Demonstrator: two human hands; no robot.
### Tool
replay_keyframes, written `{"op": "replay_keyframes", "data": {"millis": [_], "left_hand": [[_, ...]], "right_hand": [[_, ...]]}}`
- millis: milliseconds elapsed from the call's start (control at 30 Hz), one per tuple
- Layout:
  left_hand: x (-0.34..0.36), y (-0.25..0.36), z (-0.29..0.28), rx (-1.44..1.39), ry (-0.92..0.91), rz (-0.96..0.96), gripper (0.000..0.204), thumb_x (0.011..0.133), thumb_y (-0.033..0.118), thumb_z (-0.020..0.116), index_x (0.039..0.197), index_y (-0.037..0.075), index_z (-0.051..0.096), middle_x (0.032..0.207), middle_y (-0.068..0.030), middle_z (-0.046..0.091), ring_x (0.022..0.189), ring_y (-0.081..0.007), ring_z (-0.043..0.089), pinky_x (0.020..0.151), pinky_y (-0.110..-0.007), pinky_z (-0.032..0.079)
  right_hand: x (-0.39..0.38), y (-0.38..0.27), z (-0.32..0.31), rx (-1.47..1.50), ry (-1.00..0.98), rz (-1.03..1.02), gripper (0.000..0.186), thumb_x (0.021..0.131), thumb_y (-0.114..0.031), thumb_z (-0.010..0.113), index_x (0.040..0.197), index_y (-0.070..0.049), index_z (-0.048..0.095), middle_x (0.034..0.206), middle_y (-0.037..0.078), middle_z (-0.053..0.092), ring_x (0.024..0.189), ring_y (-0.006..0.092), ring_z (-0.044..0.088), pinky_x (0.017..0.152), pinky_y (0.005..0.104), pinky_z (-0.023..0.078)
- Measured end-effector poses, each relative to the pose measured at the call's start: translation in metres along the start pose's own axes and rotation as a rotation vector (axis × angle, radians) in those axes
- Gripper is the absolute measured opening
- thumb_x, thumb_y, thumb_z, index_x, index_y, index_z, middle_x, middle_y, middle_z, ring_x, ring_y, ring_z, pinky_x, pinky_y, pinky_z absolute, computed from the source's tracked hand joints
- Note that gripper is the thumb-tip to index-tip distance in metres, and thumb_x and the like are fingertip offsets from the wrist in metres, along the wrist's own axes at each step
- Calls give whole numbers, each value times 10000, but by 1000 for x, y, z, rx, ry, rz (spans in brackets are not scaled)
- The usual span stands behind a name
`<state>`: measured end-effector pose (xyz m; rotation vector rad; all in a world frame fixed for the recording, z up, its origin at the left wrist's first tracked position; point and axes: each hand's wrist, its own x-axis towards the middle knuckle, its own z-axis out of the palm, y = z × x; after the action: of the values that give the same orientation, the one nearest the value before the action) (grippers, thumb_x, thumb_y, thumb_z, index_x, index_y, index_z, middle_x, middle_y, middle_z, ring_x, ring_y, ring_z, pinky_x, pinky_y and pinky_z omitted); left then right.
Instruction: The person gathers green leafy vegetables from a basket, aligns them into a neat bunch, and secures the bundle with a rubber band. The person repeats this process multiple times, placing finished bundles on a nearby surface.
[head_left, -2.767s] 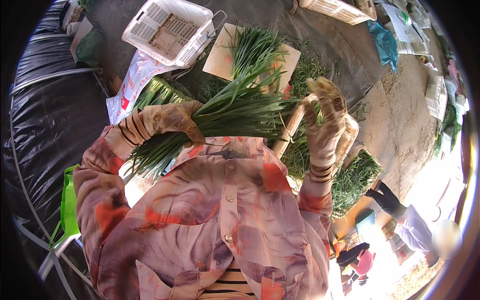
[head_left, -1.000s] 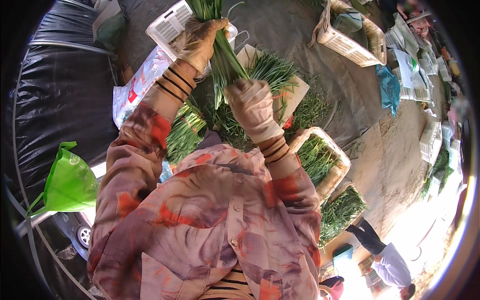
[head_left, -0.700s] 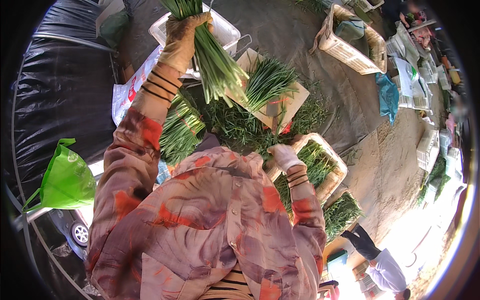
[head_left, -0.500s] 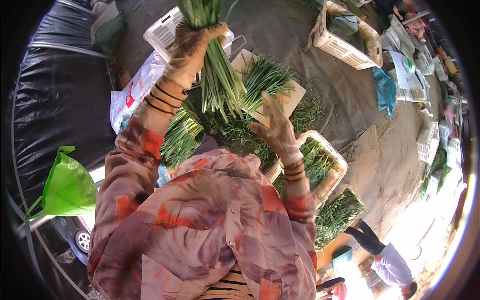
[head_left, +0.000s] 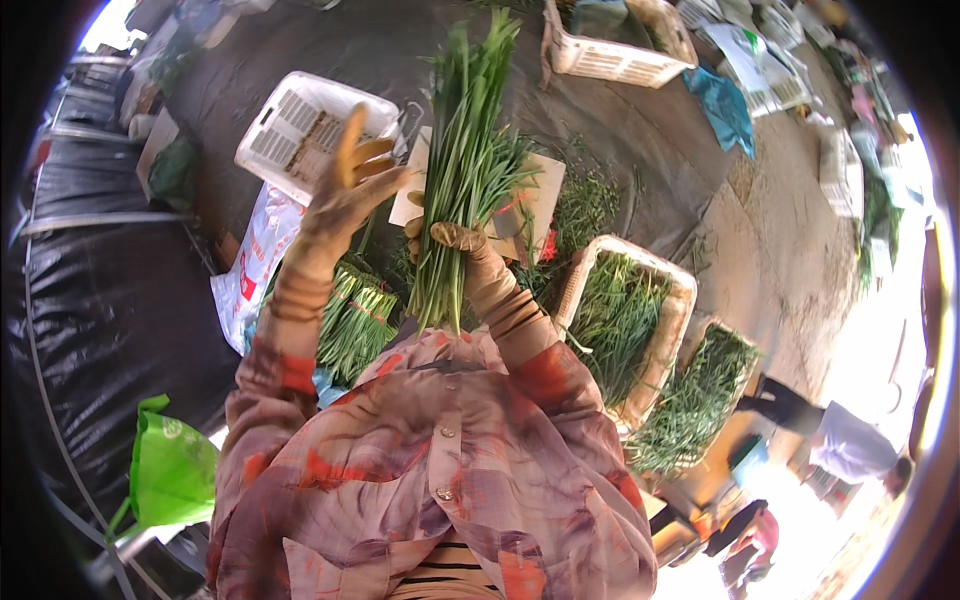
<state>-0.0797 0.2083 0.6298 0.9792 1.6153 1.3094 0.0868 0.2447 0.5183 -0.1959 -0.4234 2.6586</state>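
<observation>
In front of my chest a long bunch of green chives stands roughly upright, pale stem ends toward me. My right hand, in a tan glove, is closed round the bunch low on the stems. To its left my left hand, gloved too, is held up with fingers spread and nothing in it. Beyond my hands lies a tan board, partly covered by more chives. Below my left wrist are tied chive bundles.
A white plastic crate stands beyond my left hand, with a white sack nearer. On the right are two crates of greens. A green bag hangs at lower left. Other people are at lower right.
The chive bunch has passed from my left hand to my right and come nearer my chest, leafy tips now pointing away. My left hand has let go and opened.
</observation>
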Motion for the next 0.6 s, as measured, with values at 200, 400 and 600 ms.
{"op": "replay_keyframes", "data": {"millis": [200,400,600], "left_hand": [[-68,-76,31,-500,-123,-378,933,697,334,813,1436,124,282,1365,-126,439,1193,-246,484,962,-364,442],[-102,-74,48,-652,-308,-598,419,813,189,663,1159,-9,532,969,-116,651,799,-173,635,675,-284,516],[-125,-104,18,-470,-299,-609,354,814,187,647,1056,-58,568,882,-122,642,791,-161,633,660,-258,506]], "right_hand": [[-10,-4,-15,241,135,147,472,768,-150,754,1165,11,555,977,84,660,831,189,650,765,361,550],[-29,-3,-25,-552,89,75,429,805,-137,736,1176,-50,539,1049,71,634,967,171,614,793,301,533],[-44,9,-48,-562,-172,64,464,875,-115,655,1288,-37,459,1224,62,555,1108,126,521,818,274,503]]}}
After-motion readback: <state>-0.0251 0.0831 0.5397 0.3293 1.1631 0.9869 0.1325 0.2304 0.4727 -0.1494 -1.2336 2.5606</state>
